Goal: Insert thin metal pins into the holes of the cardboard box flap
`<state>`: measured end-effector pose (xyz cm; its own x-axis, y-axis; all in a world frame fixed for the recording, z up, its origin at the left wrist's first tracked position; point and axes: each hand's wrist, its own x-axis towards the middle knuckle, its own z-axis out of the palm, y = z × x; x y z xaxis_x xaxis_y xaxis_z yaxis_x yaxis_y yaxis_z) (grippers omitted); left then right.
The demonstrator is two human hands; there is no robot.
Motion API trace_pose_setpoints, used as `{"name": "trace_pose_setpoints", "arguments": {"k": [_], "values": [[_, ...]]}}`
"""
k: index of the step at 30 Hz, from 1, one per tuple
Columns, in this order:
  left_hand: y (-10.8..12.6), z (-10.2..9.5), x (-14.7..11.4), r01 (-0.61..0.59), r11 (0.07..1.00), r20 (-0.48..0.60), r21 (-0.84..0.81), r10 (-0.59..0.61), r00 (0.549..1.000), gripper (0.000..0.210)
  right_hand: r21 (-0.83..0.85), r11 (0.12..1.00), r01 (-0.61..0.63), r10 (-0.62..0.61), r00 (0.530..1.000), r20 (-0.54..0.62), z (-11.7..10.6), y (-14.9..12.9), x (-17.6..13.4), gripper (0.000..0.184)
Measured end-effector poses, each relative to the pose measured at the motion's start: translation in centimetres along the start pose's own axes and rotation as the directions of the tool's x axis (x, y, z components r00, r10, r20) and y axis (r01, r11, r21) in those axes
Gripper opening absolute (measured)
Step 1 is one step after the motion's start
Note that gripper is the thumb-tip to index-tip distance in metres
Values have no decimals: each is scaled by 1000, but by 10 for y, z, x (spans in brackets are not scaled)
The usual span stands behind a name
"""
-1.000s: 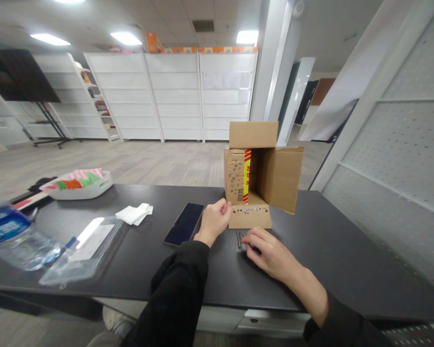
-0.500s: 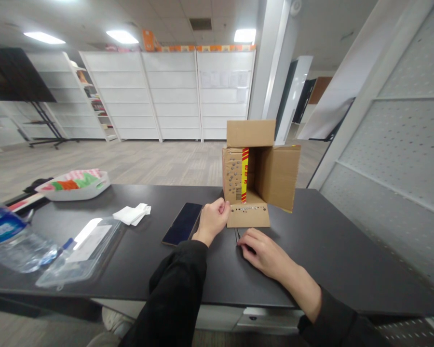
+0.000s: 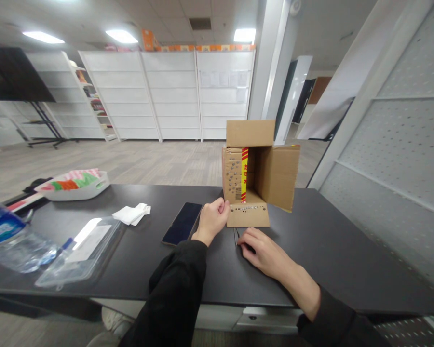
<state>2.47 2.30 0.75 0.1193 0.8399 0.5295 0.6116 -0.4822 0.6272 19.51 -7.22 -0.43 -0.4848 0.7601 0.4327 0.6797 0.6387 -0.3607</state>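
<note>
Metal tool (image 3: 235, 236) still lies by the curled right hand (image 3: 262, 249), grip unclear; left hand (image 3: 214, 219) stays closed beside the cardboard box (image 3: 264, 173).

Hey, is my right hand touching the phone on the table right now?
Apart. The head view shows your left hand and a stretch of black tabletop between your right hand and the phone.

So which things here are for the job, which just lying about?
Likely in the job: cardboard box; small metallic bits on it; thin metal tool at the right hand.

Seemingly lying about: phone; white tissue; clear plastic case; water bottle; white basket.
</note>
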Motion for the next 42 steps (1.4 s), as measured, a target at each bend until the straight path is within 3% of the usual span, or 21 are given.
{"name": "trace_pose_setpoints", "arguments": {"k": [19, 25, 35, 42], "values": [[0, 1, 0, -12, 1000, 8, 2, 12, 1000, 39, 28, 999, -36, 37, 999, -2, -6, -6, 2, 13], [0, 1, 0, 1, 1000, 16, -1, -1, 1000, 38, 6, 990, -144, 143, 984, -105, -15, 4, 15, 11], [3, -1, 0, 2, 1000, 4, -22, -2, 1000, 38, -257, 928, -270, 163, 914, -371, -7, 35, 51, 12], [2, -2, 0, 15, 1000, 17, -7, -15, 1000, 38, -261, 917, -303, 181, 896, -405, 6, 36, 51, 10]]}}
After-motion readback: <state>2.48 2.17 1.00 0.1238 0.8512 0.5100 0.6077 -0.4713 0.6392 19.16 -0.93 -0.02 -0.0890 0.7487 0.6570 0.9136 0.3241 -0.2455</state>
